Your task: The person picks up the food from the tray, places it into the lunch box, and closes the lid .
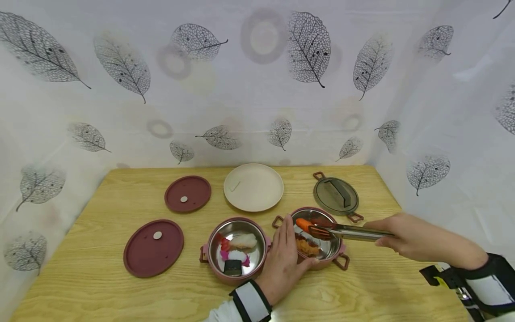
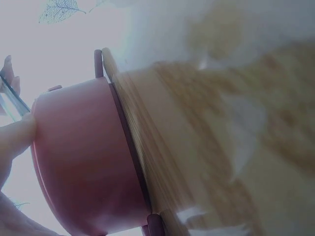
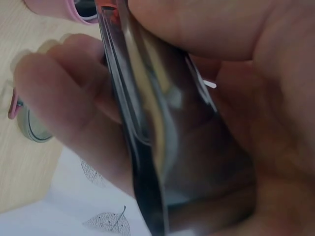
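Note:
My right hand [image 1: 422,237] grips metal tongs [image 1: 362,232], their tips inside the right pink pot [image 1: 324,264] at an orange food piece [image 1: 303,224]. A golden-brown fried piece [image 1: 308,247] lies lower in that pot. My left hand [image 1: 283,264] rests along the pot's left side, fingers straight and thumb at the near rim. From the left wrist, the pot's outer wall [image 2: 88,157] shows with the thumb touching its rim. Close up in the right wrist view, the tongs [image 3: 142,162] run between thumb and fingers.
A second pink pot [image 1: 231,280] with several sushi-like pieces stands beside my left hand. Two dark red lids [image 1: 141,257] lie at left, a cream plate [image 1: 261,192] at the back middle, and a dark lid with a handle [image 1: 326,197] at the back right. Curtains surround the wooden table [image 1: 100,241].

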Tool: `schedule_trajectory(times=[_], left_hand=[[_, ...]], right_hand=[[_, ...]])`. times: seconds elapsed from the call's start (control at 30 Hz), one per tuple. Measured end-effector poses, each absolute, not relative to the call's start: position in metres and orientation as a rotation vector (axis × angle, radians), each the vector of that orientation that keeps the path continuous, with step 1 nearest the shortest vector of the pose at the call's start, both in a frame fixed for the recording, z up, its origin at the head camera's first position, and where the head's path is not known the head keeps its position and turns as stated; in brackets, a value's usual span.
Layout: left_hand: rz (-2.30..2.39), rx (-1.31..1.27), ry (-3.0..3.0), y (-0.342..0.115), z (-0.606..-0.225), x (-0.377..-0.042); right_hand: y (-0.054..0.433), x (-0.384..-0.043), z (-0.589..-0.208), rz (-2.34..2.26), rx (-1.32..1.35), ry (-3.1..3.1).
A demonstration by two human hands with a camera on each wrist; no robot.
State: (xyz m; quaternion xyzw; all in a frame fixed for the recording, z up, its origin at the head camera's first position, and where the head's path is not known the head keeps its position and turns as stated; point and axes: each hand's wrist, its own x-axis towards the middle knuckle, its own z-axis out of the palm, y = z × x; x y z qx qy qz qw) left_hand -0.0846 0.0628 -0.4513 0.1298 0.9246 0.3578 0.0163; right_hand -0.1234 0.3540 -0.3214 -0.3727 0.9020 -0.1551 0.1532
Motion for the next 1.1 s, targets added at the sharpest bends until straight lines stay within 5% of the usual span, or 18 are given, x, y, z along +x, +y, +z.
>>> schedule_trajectory(times=[0.7, 1.1], left_hand=[[1.033, 0.423, 2.922, 0.062, -0.451, -0.084], [1.006, 0.452, 2.959, 0.063, -0.451, -0.084]], right_hand=[[0.332, -0.129, -0.331, -0.306, -1.077, 2.609], [0.337, -0.136, -0.299, -0.256, -0.939, 2.698]])
